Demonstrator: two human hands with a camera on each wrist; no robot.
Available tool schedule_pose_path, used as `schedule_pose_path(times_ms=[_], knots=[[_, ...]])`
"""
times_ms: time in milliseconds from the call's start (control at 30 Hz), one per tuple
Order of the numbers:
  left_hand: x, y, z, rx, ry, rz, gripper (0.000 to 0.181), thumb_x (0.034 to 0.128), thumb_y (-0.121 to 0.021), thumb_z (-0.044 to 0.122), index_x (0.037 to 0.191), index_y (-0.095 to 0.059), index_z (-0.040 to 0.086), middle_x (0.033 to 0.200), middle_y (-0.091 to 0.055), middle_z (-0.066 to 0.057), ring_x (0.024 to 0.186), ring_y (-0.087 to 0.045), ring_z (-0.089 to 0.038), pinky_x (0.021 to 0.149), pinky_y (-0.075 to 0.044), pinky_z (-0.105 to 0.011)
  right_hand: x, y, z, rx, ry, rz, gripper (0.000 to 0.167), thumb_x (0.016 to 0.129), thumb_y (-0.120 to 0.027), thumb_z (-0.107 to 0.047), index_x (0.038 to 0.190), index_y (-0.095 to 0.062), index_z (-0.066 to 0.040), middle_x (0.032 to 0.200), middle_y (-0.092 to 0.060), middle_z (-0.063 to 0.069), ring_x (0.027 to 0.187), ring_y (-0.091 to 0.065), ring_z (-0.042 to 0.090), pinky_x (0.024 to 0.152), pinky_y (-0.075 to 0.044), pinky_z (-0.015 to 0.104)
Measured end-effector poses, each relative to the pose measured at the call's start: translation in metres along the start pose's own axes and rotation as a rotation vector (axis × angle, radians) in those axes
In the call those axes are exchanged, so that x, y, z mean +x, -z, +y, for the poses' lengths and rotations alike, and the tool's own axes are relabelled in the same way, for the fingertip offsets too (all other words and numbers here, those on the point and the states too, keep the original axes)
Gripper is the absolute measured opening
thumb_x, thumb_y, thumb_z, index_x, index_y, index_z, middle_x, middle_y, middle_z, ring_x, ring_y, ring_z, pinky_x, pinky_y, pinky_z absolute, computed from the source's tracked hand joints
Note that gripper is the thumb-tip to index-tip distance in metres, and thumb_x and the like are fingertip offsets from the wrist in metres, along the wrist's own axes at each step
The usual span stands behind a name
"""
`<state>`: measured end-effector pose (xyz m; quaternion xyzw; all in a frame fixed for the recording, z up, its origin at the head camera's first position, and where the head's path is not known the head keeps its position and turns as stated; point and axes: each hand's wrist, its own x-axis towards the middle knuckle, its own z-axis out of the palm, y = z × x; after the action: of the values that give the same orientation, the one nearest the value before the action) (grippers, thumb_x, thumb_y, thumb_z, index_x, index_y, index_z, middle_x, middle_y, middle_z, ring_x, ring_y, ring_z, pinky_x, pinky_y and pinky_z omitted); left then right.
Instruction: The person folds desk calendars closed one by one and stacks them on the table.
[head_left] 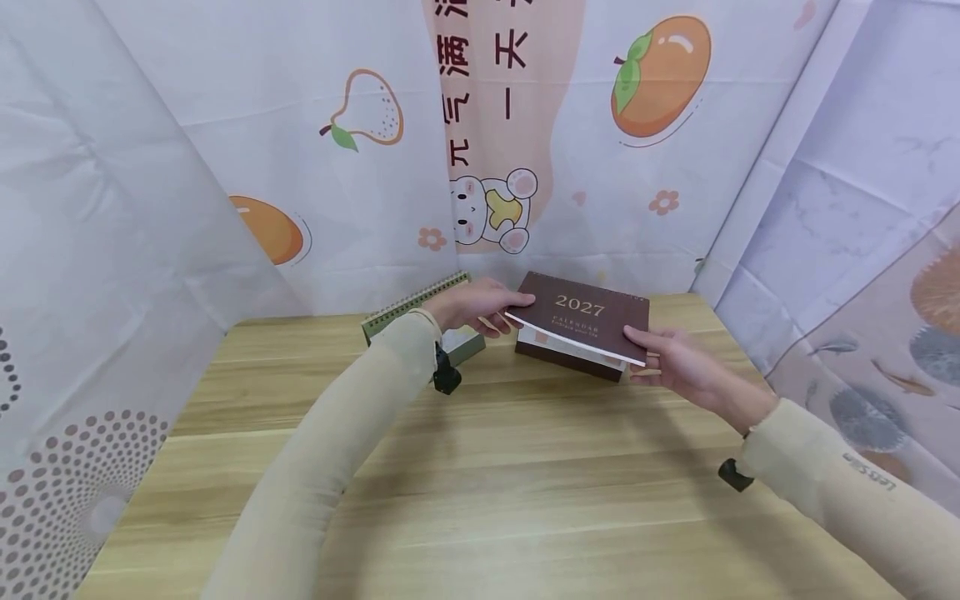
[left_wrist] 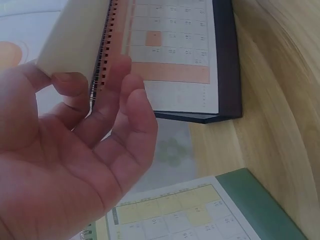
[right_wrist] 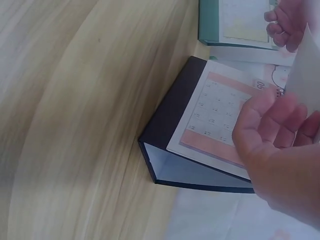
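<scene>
A brown desk calendar [head_left: 577, 315] marked 2027 stands at the back of the table, its cover page lifted off the pages below. My left hand [head_left: 480, 302] pinches the cover's left edge, thumb on top. At the cover's right front corner, my right hand [head_left: 684, 360] grips it with the thumb above and the fingers beneath. Under the raised cover, the left wrist view shows a pink-and-white month page [left_wrist: 172, 30] on a spiral binding. The dark folded base [right_wrist: 175, 105] rests on the wood. Partly behind my left hand is a green desk calendar [head_left: 467, 348].
The wooden table [head_left: 480, 467] reaches back to a printed fabric curtain [head_left: 375, 183] just behind both calendars. More hanging fabric [head_left: 847, 208] closes in the right side. Each wrist wears a black strapped device, such as the left one [head_left: 446, 372].
</scene>
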<state>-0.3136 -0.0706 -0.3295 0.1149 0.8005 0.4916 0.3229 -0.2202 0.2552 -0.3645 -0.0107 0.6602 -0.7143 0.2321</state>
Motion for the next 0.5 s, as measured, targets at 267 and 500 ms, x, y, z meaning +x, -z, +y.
schedule_pose_path(times_ms=[267, 500], knots=[[0.001, -0.006, -0.007, 0.035, 0.042, 0.008, 0.039, 0.0995, -0.063, 0.045, 0.091, -0.066, 0.007, 0.086, -0.070, -0.008, 0.075, -0.066, -0.020, 0.074, -0.058, -0.037, 0.001, 0.001, 0.008, -0.090, -0.034, 0.025, 0.024, 0.106, -0.057, -0.031, 0.113, -0.062, -0.009, 0.095, -0.073, 0.000, 0.077, -0.066, 0.016, 0.079, -0.058, 0.034], [0.006, -0.010, -0.018, -0.022, 0.076, -0.035, 0.045, 0.1010, -0.061, 0.044, 0.076, -0.049, 0.008, 0.082, -0.065, -0.009, 0.073, -0.068, -0.022, 0.069, -0.058, -0.035, 0.004, 0.001, 0.015, -0.126, -0.065, 0.011, 0.034, 0.106, -0.055, -0.033, 0.122, -0.052, -0.003, 0.099, -0.072, 0.002, 0.089, -0.068, 0.020, 0.085, -0.058, 0.041]])
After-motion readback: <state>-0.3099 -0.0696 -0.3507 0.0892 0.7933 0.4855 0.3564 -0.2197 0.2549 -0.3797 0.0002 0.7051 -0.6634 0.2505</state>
